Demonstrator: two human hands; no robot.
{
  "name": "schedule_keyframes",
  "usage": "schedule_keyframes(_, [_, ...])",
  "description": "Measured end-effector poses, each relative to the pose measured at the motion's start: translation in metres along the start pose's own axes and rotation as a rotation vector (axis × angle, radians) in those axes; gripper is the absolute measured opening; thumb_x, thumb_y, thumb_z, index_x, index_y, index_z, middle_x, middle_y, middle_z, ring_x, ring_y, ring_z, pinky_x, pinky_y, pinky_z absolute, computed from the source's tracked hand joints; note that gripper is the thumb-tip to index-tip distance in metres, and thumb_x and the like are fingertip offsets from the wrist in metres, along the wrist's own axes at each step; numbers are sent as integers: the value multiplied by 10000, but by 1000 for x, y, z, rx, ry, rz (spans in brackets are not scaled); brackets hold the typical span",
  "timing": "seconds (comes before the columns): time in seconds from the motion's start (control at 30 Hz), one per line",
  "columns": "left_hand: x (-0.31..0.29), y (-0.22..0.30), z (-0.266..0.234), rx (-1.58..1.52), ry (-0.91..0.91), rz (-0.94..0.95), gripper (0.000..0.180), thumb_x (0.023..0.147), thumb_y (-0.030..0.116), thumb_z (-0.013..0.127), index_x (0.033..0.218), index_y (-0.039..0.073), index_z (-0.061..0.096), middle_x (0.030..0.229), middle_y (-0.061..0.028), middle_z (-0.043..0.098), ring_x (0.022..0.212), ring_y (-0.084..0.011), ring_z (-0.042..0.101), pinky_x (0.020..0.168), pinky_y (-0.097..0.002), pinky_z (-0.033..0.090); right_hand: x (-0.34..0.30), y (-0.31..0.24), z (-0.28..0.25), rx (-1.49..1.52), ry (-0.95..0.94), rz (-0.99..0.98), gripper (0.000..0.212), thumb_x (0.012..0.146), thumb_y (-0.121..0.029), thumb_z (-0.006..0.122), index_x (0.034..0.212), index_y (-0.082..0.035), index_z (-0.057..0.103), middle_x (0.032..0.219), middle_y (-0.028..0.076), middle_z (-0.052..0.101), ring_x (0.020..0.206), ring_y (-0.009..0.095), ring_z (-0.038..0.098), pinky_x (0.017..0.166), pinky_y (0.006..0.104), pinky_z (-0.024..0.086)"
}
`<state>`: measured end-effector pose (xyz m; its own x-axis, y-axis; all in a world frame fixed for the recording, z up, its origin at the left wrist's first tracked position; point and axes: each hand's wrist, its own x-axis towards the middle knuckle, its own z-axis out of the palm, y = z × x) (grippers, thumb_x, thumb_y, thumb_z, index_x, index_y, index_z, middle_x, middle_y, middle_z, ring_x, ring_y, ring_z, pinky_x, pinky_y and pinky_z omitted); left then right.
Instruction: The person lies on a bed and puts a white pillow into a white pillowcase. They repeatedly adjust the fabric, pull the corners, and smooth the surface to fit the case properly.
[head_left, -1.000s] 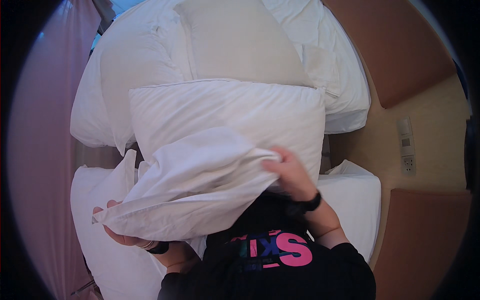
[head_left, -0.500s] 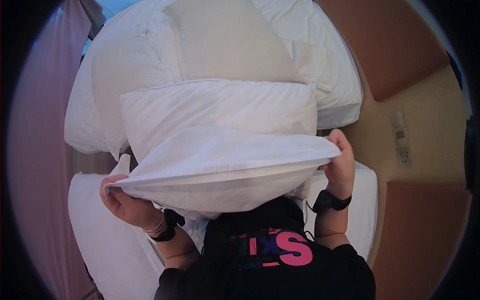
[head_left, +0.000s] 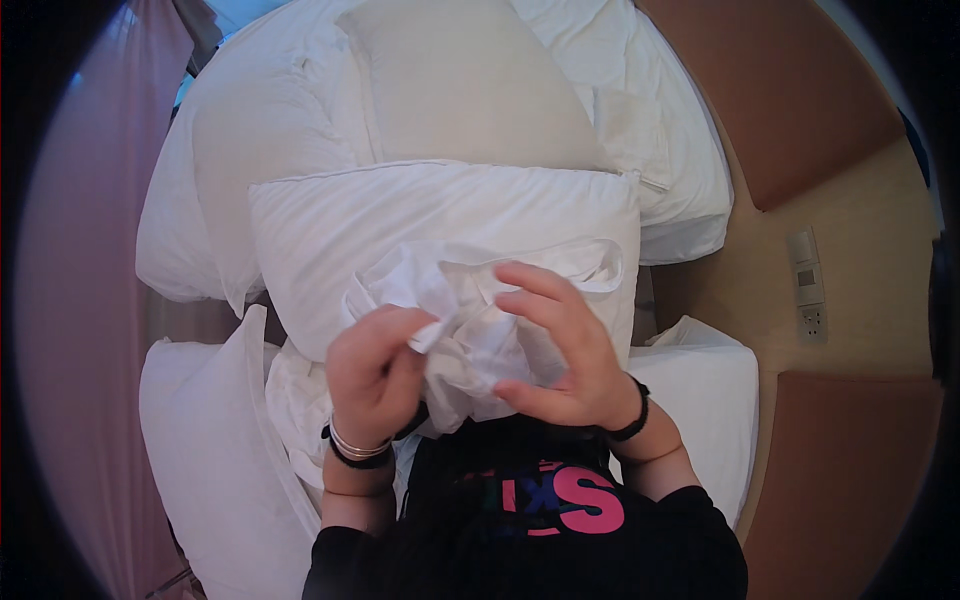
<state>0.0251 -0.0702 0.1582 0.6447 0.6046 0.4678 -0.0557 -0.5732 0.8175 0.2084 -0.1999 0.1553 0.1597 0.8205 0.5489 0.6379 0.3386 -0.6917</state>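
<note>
A white pillowcase [head_left: 480, 345] lies crumpled in front of my body, partly over a white pillow [head_left: 340, 225]. My left hand [head_left: 375, 375] pinches a fold of it between thumb and fingers. Just right of that, my right hand [head_left: 575, 350] is open, thumb and fingers spread around the bunched cloth without visibly closing on it. The pillow lies flat, its piped far edge toward the bed. Cloth and hands hide its near edge.
Beyond is a white bed [head_left: 675, 215] with a large off-white pillow [head_left: 470, 90] on it. Another white pillow [head_left: 200, 430] lies at the near left. A pink curtain [head_left: 90, 300] hangs left; brown panels [head_left: 790, 110] and a socket plate [head_left: 812, 320] are on the right.
My hands have come together from far apart. The pillowcase edge, stretched taut between them before, is now bunched up, and my right hand has let go of its corner.
</note>
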Motion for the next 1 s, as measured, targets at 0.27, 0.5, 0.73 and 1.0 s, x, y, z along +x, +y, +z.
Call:
schedule_keyframes(0.27, [-2,7,11,-37,-52,-145,82,878,56,632,948,15,646,763,-95,658,634,-177,630,595,-264,474,3,-7,33,29,254,6,398,727,-109,792,1041,-36,557,1120,175,606,995,321,594,847,389,479])
schedule_keyframes(0.5, [-3,5,12,-68,-100,-159,109,872,75,660,955,7,639,780,-105,676,665,-180,650,610,-268,484,5,-8,33,-66,135,56,180,721,-47,757,829,-50,613,832,101,597,756,275,567,671,360,446])
schedule_keyframes(0.73, [-5,4,10,-135,-132,-170,136,862,70,670,979,3,656,784,-114,688,674,-194,665,617,-271,490,13,-9,26,-23,188,50,118,740,-34,718,823,-49,635,840,106,615,754,280,569,657,359,450])
schedule_keyframes(1.0, [-7,3,10,-66,-133,-143,113,861,58,658,960,4,671,783,-126,693,669,-232,678,593,-293,494,12,-10,28,126,148,127,237,749,-47,695,968,-48,602,930,118,633,859,310,611,749,373,483])
